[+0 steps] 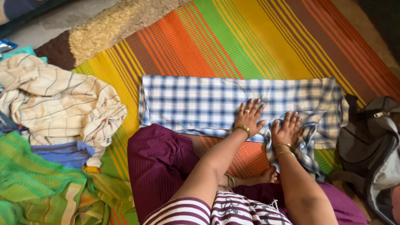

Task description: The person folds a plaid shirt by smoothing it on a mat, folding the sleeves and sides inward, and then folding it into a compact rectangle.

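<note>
The blue-and-white checked cloth (200,102) lies folded in a long band across the striped mat (250,41), directly in front of the seated person. The left hand (249,116) presses flat on it, fingers (254,106) spread wide. The right hand (287,130) rests flat on the bunched end, fingers together, grasping nothing.

The right hand (286,130) covers a bunched part of the checked cloth (200,102), so the folds under its palm cannot be seen. The grey bag (371,146) is cut off by the right edge of the frame. At the lower left, the green cloth (37,187) runs out past the bottom edge. A small blue object (6,44) at the far left edge is too cropped to identify.
</note>
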